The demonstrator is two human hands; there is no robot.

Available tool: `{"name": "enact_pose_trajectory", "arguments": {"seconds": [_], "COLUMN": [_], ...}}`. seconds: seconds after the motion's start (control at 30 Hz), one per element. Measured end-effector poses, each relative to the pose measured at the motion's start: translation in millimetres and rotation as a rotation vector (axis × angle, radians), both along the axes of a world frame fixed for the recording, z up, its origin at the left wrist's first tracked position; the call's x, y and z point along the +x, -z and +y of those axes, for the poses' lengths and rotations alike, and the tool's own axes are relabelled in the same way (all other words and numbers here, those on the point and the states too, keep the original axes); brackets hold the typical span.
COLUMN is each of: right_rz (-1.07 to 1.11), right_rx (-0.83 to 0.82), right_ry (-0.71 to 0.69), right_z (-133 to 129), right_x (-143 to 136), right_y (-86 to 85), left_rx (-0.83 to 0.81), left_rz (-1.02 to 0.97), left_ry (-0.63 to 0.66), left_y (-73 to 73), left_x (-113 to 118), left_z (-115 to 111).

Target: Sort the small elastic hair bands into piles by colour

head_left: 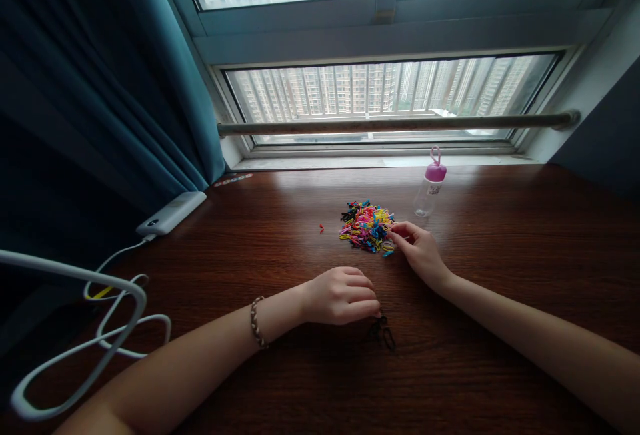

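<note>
A heap of small hair ties (367, 225) in many colours lies on the brown wooden table. My right hand (417, 248) reaches the heap's right edge, with thumb and forefinger pinched together; whatever is between the fingertips is too small to tell. Nearer to me, my left hand (343, 296) is closed, knuckles up, low over the table. Black hair ties (386, 335) show as thin dark loops at its fingertips, and the fingers seem to grip them. The left thumb is hidden behind the hand. A braided bracelet (257, 323) circles my left wrist.
A clear bottle with a purple lid (431, 185) stands behind my right hand. Small red pieces (321, 228) lie left of the heap. At the left are a white power strip (173, 213), looped white cable (125, 288) and a blue curtain (165, 88). A window borders the table's far edge.
</note>
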State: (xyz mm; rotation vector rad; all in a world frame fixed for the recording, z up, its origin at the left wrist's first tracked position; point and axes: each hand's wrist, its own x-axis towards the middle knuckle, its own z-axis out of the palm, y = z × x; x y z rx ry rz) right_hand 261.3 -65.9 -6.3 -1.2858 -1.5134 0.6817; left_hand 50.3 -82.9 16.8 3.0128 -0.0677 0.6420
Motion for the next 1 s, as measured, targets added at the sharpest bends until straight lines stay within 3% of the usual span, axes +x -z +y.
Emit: {"name": "enact_pose_trajectory", "arguments": {"seconds": [0.73,1.0], "right_rz": [0.177,0.097], "right_rx": [-0.042,0.025], "right_ry": [0.01,0.008], "right_z": [0.1,-3.0], "right_x": [-0.7,-2.5], "right_y": [-2.9,-5.1], "left_rx": [0.083,0.044], "left_rz": [-0.021,-0.048], "left_ry": [-0.006,0.06], "left_y": [5.7,4.0], "left_x": [-0.4,0.9], "left_z": [4.0,-0.1]}}
